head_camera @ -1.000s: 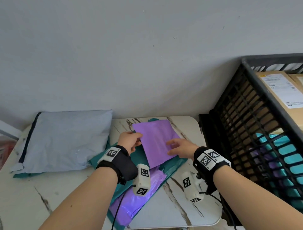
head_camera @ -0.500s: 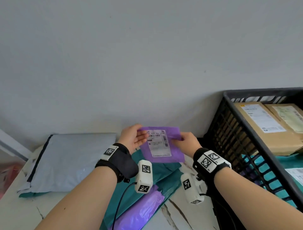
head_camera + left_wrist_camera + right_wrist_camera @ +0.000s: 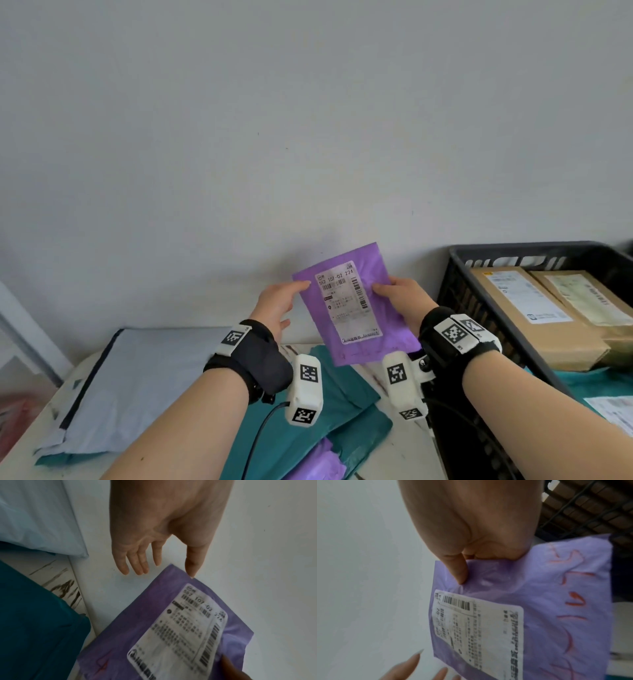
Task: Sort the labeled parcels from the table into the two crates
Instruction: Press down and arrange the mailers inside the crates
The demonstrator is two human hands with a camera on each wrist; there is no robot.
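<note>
- Above the counter (image 3: pixel 407 452), the right hand (image 3: pixel 406 301) pinches the purple parcel (image 3: pixel 352 305), label facing up.
- Left hand (image 3: pixel 277 305): fingers (image 3: pixel 137 563) spread, thumb touching the corner.
- Only the right wrist view shows red handwriting (image 3: pixel 573 601).
- Black crate (image 3: pixel 486 329) stands just right.

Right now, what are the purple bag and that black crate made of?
The purple bag looks like thin, slightly glossy plastic film; it dimples under the right hand thumb. Its label looks like matte paper. The black crate seems rigid moulded plastic, with slotted walls.
</note>
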